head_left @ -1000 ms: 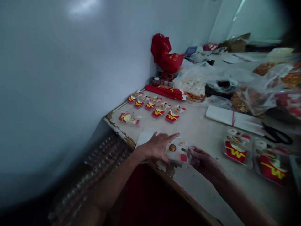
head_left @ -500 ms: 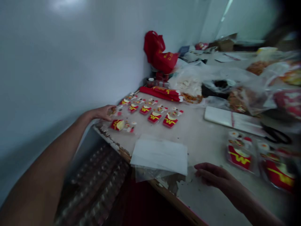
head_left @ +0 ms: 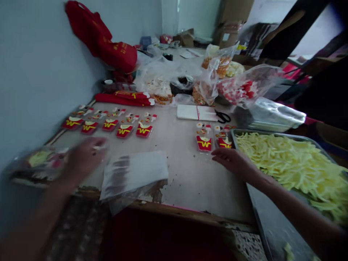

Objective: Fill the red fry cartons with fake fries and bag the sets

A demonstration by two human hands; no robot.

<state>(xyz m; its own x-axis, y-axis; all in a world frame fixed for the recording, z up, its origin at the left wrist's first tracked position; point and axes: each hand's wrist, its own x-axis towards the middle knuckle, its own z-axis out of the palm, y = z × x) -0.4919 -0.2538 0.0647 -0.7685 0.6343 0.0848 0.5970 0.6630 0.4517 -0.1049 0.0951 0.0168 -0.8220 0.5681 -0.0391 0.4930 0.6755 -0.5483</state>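
My left hand (head_left: 86, 156) is smeared by motion over the left side of the table, so whether its fingers hold anything is unclear. Beside it lie clear packs with yellow and red pieces (head_left: 43, 158), also blurred. Beyond that hand are several small clear packs, each with a red fries-box shape bearing a yellow mark, one of them a red pack (head_left: 144, 130). My right hand (head_left: 231, 161) reaches toward two similar packs, its fingers extended and slightly bent just below the nearer red pack (head_left: 203, 143); contact is hard to make out. White sheets with clear film (head_left: 146, 165) lie between my hands.
A metal tray (head_left: 262, 224) with yellow fry-like strips (head_left: 296, 163) stands at the right. Black-handled scissors (head_left: 223, 116) lie by a banded white stack (head_left: 187, 112). Plastic bags of small pieces (head_left: 160, 85) crowd the back. A red bag (head_left: 116, 54) leans at the wall.
My view has swung right, bringing the tray of yellow strips into sight. My left hand has moved away from the packs at the table's left edge. My right hand is now beside the right-hand packs.
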